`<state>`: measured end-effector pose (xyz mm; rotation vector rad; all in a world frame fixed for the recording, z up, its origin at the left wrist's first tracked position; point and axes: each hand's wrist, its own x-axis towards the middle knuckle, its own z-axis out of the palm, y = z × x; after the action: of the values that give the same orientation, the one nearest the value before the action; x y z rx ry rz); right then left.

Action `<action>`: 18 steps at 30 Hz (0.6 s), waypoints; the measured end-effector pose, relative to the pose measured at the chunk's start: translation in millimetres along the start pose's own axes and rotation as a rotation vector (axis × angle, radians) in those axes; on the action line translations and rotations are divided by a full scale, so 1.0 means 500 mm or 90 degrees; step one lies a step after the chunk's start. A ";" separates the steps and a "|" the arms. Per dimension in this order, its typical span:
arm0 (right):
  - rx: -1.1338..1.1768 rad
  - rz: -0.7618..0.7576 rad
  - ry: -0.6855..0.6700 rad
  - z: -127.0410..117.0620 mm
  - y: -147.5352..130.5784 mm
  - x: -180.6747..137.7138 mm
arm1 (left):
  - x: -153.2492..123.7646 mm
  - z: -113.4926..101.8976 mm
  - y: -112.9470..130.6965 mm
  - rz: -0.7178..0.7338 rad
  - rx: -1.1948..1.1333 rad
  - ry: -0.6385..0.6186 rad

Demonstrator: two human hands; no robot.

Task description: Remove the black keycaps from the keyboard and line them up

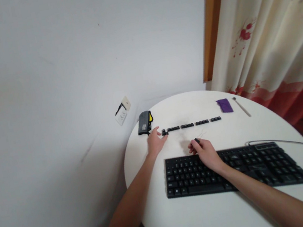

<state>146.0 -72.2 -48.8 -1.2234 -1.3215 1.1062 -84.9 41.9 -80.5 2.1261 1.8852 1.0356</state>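
Note:
My left hand (156, 143) reaches to the left end of a row of black keycaps (187, 125) on the round white table. Its thumb and fingers are apart, with the thumb at the end keycaps (164, 132); whether it touches them I cannot tell. My right hand (203, 151) is closed in a pinch on a small black keycap (197, 140), held over the table just behind the keyboard. Below that hand lies the black keyboard (194, 190), its top row partly covered by my wrist and forearm.
A grey folded cloth item with a yellow patch (144, 123) lies left of the row. A purple cloth (225, 105) and a thin brush (242, 107) are at the back right. The keyboard cable (279, 140) runs off rightward. A wall with a socket (121, 115) borders the left.

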 end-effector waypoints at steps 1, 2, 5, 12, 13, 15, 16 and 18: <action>-0.001 -0.001 0.001 0.000 -0.001 0.000 | 0.000 -0.001 0.002 -0.002 0.005 -0.003; -0.002 -0.001 0.002 0.000 -0.001 0.000 | 0.001 -0.001 0.003 -0.004 0.009 -0.006; -0.005 0.002 0.005 -0.001 -0.005 -0.001 | 0.000 -0.003 0.006 -0.007 0.017 -0.008; -0.002 0.004 0.005 0.000 -0.002 0.000 | -0.001 -0.001 0.000 -0.013 -0.005 -0.009; -0.005 0.005 0.005 0.000 -0.001 0.001 | 0.000 -0.001 0.000 -0.017 -0.010 -0.012; -0.010 0.006 0.004 0.000 0.000 0.001 | 0.000 -0.002 -0.001 -0.023 -0.022 -0.022; -0.011 0.006 0.003 0.000 0.000 0.001 | 0.000 -0.002 -0.001 -0.025 -0.027 -0.027; -0.011 0.006 0.001 -0.001 -0.001 0.001 | 0.000 -0.003 -0.002 -0.028 -0.037 -0.031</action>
<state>146.3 -71.8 -48.2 -1.2445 -1.3281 1.1016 -86.4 41.4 -79.9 2.0497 1.8481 1.0077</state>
